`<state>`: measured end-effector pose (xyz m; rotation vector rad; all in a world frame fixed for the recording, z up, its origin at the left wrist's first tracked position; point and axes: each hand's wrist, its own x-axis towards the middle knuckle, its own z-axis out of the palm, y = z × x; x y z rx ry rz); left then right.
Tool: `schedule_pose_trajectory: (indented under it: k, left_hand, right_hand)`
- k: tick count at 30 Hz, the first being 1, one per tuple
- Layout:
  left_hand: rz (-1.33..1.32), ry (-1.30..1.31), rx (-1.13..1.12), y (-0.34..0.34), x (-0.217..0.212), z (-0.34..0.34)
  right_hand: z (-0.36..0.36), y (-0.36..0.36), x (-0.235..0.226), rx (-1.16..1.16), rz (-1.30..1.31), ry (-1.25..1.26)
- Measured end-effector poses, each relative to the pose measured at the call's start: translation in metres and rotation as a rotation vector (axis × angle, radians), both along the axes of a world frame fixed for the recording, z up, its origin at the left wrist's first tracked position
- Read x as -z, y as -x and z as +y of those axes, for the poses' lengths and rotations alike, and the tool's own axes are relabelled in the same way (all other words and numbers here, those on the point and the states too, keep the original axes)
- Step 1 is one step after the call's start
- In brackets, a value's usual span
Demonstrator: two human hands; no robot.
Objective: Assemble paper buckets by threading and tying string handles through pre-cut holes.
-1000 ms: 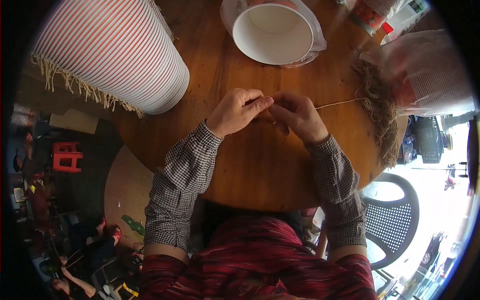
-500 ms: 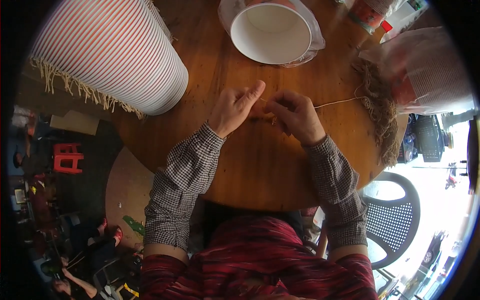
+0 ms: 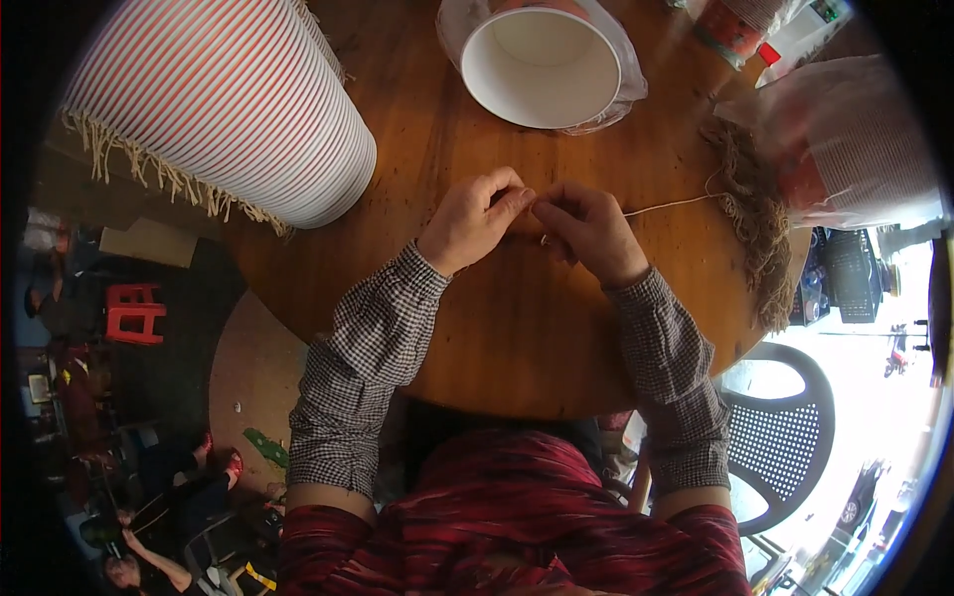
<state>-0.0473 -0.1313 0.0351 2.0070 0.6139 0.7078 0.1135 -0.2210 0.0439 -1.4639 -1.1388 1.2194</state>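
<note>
Above the round wooden table, my left hand [image 3: 479,221] and my right hand [image 3: 588,232] meet fingertip to fingertip. Thumb and forefinger of the left hand are pinched together on the end of a thin beige string, mostly hidden by the fingers. The right hand is closed round the same string [image 3: 671,206], which runs off to the right into a tangled bundle of brown string [image 3: 757,238]. At the upper left lies a tall nested stack of white paper buckets [image 3: 248,109] with red-orange rims, string ends fringing out beneath it.
Beyond my hands, a white paper bucket [image 3: 540,70] lies in clear plastic. More wrapped buckets [image 3: 845,149] stand at the right. A dark chair [image 3: 785,427] is by the table's right edge. Off to the left are a red stool [image 3: 135,314] and a seated person [image 3: 159,556].
My left thumb has come down and the forefinger has closed against it. The left fingertips now touch the right ones, covering the short piece of string that showed between them.
</note>
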Motion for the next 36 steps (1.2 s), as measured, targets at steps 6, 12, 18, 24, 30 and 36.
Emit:
schedule_pose_trajectory:
  k: [6,12,18,24,30,36]
  left_hand:
    - [0.006,-0.009,-0.004,-0.001,0.002,0.0]
    - [0.007,-0.034,0.001,-0.003,0.005,0.0]
    - [0.019,-0.1,-0.007,-0.002,0.009,0.0]
    - [-0.01,-0.171,-0.015,-0.003,0.011,0.0]
    - [-0.02,-0.342,-0.039,-0.005,0.013,0.0]
    - [-0.066,-0.476,-0.097,-0.021,0.02,0.016]
  right_hand:
    - [0.001,-0.002,0.004,0.057,-0.024,-0.085]
    - [0.004,-0.003,0.015,0.119,-0.116,-0.178]
    - [0.002,-0.001,0.014,0.116,-0.289,-0.222]
    - [0.003,0.001,0.018,0.138,-0.331,-0.257]
    - [0.008,-0.003,0.027,0.151,-0.276,-0.225]
    - [0.027,-0.048,0.046,0.346,-0.327,-0.313]
